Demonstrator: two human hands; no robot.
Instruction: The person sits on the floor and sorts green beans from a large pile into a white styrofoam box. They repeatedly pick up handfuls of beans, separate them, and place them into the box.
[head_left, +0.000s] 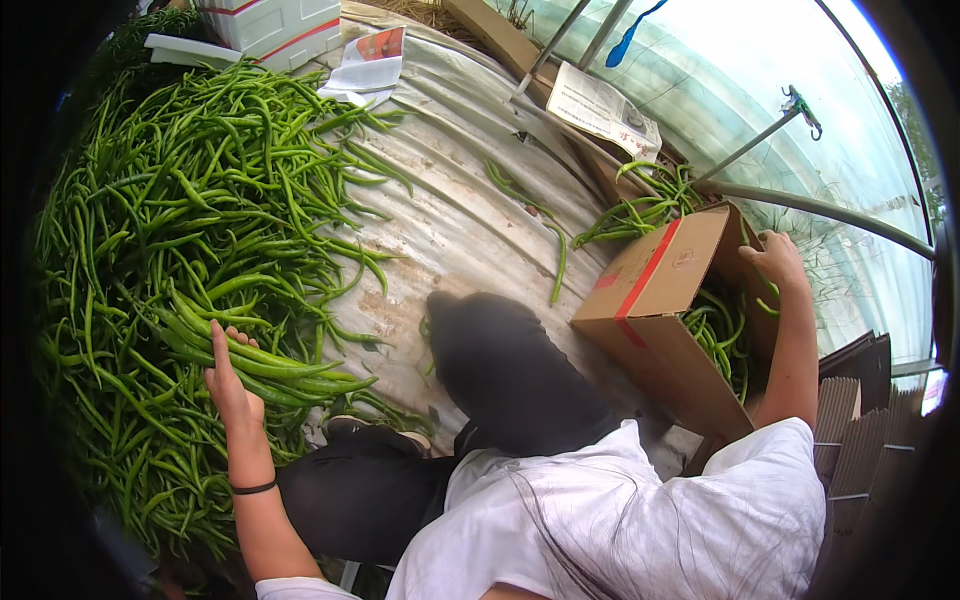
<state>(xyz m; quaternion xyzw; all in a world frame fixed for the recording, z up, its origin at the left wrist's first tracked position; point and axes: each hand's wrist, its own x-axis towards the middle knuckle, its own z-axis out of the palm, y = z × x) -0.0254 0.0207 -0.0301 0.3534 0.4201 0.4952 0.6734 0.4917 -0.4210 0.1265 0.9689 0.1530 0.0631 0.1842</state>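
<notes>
My left hand (234, 382) grips a bundle of long green chili peppers (277, 367) over a large heap of the same peppers (202, 202). They lie roughly side by side, their tips pointing right. On my other side, a cardboard box (667, 277) with red tape stands tilted, with green peppers (716, 330) inside. My right hand (778, 259) is at the box's far right rim, fingers curled. A pepper or two show just beside and below those fingers; whether they are held is unclear.
White foam boxes (277, 30) stand behind the heap, near a printed sheet (367, 67). Loose peppers (637, 206) lie behind the carton, below a newspaper (604, 112). Metal poles (817, 206) cross by the plastic film wall. Folded cardboard (855, 427) stands at right.
</notes>
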